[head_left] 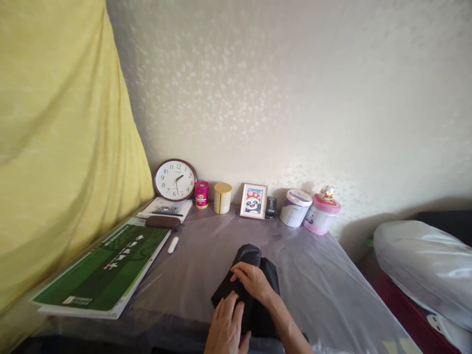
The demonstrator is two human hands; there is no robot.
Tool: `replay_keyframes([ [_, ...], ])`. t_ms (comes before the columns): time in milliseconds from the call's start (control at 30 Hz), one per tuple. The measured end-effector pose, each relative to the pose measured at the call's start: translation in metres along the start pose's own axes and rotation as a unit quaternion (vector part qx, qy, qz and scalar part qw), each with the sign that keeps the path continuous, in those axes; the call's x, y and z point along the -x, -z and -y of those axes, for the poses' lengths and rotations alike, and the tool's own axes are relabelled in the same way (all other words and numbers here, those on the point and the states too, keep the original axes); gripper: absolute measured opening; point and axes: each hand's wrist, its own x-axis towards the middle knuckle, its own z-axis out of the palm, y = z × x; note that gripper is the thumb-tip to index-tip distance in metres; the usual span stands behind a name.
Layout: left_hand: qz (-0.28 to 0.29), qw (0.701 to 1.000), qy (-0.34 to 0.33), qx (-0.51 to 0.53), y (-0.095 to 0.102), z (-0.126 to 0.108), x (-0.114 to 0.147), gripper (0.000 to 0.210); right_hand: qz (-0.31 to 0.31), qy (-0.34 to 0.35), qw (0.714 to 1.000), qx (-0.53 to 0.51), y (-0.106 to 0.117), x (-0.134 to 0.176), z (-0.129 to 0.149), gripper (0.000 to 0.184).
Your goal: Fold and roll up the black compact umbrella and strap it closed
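A black, smooth fabric bundle (271, 275) lies at the near middle of the table, with two bulging folds side by side. My right hand (254, 281) rests on top of it, fingers curled and closed over the fabric. Lower and to the left, my left hand (225, 327) grips the near left side of the same bundle with bent fingers. The hands partly cover the black fabric, so its exact kind cannot be told.
A plastic-covered table (199, 270) carries a green book (106, 270), a brown case (162, 222) and a small white object (173, 245) on the left. Along the wall stand a clock (176, 180), tins, a panda picture frame (253, 200) and lidded tubs. Plastic-wrapped items (424, 255) lie right.
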Motion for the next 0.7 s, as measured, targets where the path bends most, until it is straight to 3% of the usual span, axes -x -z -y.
replay_keyframes([
  [100, 0.020, 1.000, 0.018, -0.005, -0.012, 0.002, -0.001, 0.075, -0.029, 0.063, 0.997, 0.036, -0.001, 0.014, 0.000, 0.026],
  [267, 0.033, 0.999, 0.027, -0.019, -0.030, 0.002, -0.002, 0.079, -0.087, 0.161, 0.976, 0.116, -0.006, 0.030, -0.022, 0.026],
  [500, 0.057, 0.997, 0.052, -0.016, -0.024, -0.002, -0.002, 0.081, -0.088, 0.125, 0.975, 0.163, 0.000, -0.004, -0.050, 0.033],
  [700, 0.115, 0.988, 0.103, 0.007, -0.004, -0.011, -0.006, 0.083, -0.108, 0.091, 0.976, 0.168, 0.010, -0.040, -0.070, 0.033],
])
